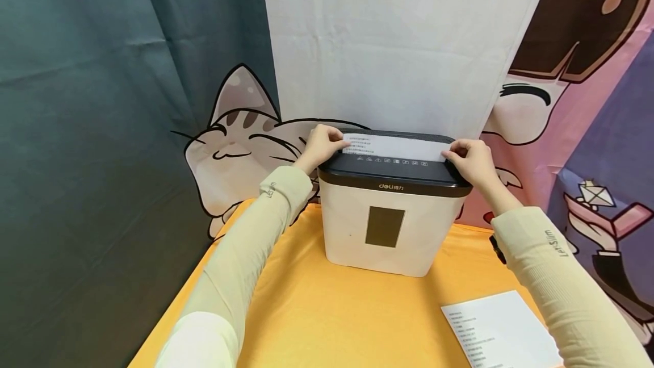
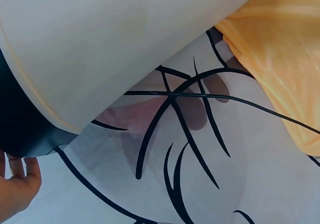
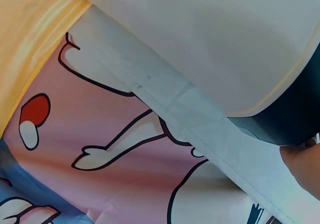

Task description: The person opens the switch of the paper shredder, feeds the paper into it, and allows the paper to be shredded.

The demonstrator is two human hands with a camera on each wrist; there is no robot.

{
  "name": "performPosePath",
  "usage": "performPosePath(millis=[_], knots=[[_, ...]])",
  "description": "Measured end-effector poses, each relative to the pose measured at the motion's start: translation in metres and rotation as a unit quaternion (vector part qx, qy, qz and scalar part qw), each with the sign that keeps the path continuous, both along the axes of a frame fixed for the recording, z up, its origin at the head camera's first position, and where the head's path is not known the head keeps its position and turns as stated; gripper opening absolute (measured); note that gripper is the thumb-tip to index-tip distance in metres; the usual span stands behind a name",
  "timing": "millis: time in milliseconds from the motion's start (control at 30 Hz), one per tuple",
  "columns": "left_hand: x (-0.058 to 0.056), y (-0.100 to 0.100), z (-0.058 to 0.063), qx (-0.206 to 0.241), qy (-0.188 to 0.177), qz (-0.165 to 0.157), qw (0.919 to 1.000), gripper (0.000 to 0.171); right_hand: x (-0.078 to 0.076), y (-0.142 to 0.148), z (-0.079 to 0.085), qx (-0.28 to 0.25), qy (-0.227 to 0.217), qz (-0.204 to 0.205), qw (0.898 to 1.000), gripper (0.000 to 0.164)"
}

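Observation:
A white paper shredder (image 1: pixel 337 226) with a black top stands upright against the backdrop. A printed sheet of paper (image 1: pixel 398 145) sticks up from the slot in its lid, only a short strip of it showing. My left hand (image 1: pixel 323 145) pinches the sheet's left end between thumb and fingers, and my right hand (image 1: pixel 471 159) pinches the right end. In the left wrist view, fingers (image 2: pixel 31 171) show at the black rim of the shredder. The right wrist view has part of my right hand (image 3: pixel 302 164) against the dark lid edge.
On the yellow tablecloth (image 1: pixel 317 311), another printed sheet (image 1: pixel 503 331) lies at the front right, beside my right sleeve. Cartoon-printed cloth (image 1: pixel 409 44) hangs behind the shredder. A black cord (image 2: pixel 240 101) runs from the shredder toward the cloth in the left wrist view.

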State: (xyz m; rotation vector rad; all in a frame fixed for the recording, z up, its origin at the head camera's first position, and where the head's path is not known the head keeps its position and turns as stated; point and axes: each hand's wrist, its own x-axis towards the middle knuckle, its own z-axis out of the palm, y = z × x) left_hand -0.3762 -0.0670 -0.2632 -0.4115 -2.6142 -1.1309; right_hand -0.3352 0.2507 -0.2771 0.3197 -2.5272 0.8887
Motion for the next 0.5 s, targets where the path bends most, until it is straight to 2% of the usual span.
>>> performPosePath(millis=[200, 500], knots=[[0.0003, -0.0007, -0.0017, 0.0, 0.001, -0.008, 1.0, 0.017, 0.0013, -0.001, 0.0016, 0.001, 0.008, 0.003, 1.0, 0.021], [0.0042, -0.0019, -0.0003, 0.048, 0.018, -0.012, 0.9986, 0.014, 0.0057, -0.0016, 0.0002, -0.006, 0.021, 0.009, 1.0, 0.02]])
